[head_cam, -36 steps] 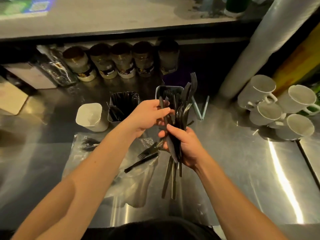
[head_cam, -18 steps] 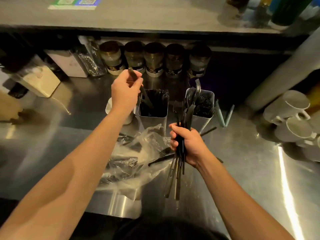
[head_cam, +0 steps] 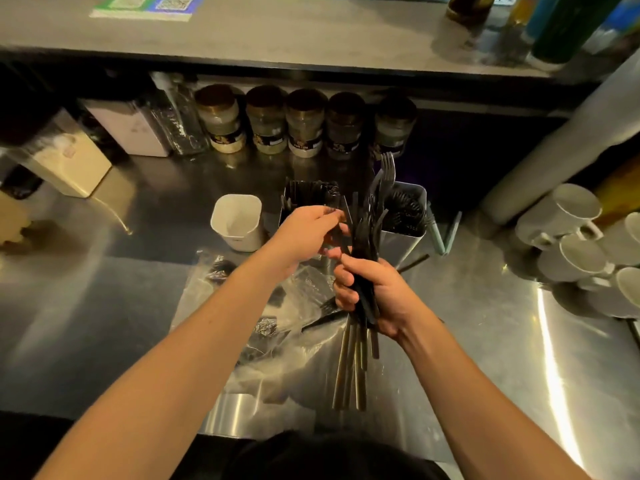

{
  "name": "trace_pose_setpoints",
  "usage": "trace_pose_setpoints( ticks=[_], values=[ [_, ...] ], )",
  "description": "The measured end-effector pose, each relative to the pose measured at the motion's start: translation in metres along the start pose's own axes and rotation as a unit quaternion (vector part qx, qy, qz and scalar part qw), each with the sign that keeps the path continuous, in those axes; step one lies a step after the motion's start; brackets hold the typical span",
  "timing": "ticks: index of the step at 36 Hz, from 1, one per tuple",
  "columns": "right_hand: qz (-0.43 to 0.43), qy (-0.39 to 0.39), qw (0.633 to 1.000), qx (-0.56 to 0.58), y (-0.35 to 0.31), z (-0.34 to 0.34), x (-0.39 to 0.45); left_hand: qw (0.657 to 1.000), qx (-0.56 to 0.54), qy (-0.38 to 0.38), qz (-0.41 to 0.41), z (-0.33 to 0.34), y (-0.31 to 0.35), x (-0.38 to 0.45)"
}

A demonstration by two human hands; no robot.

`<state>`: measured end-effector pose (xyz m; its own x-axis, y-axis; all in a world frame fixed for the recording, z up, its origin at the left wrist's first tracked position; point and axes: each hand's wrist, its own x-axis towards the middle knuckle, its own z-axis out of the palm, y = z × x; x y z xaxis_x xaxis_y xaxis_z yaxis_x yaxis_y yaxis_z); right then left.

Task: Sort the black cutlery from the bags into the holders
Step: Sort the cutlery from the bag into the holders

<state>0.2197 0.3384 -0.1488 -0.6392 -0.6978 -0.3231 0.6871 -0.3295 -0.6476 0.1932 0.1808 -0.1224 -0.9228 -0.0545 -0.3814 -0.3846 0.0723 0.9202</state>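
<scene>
My right hand grips a bundle of black cutlery upright over the steel counter, fork tines sticking up and handles hanging below my fist. My left hand reaches to the top of the bundle and pinches one piece there. Behind the hands stand three holders: a white empty one, a metal one with dark pieces, and a metal one with black forks. Clear plastic bags with more black cutlery lie under my arms.
A row of jars lines the back wall under a shelf. White mugs lie stacked at right, beside a grey pipe. White boxes sit at the back left. Two pale straws lean by the right holder.
My left hand came back from the middle holder, where it had carried a piece, and now pinches another piece in the bundle. My right hand kept its grip.
</scene>
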Motion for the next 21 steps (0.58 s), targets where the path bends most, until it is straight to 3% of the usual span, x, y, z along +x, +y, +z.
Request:
trace_pose_setpoints(
  ticks=[5, 10, 15, 17, 21],
  values=[
    [-0.013, 0.026, 0.999, -0.046, 0.004, 0.002, -0.001, 0.993, -0.051, 0.105, 0.029, -0.011, 0.004, 0.001],
    [0.019, 0.111, 0.984, -0.141, 0.007, -0.001, -0.002, 0.961, -0.098, 0.215, 0.142, -0.024, 0.023, 0.009],
    [-0.016, 0.203, 0.923, -0.325, 0.016, -0.007, -0.002, 0.983, 0.124, 0.057, 0.124, -0.011, 0.045, 0.010],
    [-0.031, 0.235, 0.910, -0.341, 0.018, -0.010, 0.000, 0.967, 0.213, 0.061, 0.130, -0.005, 0.045, 0.014],
    [-0.047, 0.272, 0.873, -0.401, 0.016, -0.019, -0.001, 0.969, 0.196, 0.095, 0.115, 0.002, 0.044, 0.023]
  ],
)
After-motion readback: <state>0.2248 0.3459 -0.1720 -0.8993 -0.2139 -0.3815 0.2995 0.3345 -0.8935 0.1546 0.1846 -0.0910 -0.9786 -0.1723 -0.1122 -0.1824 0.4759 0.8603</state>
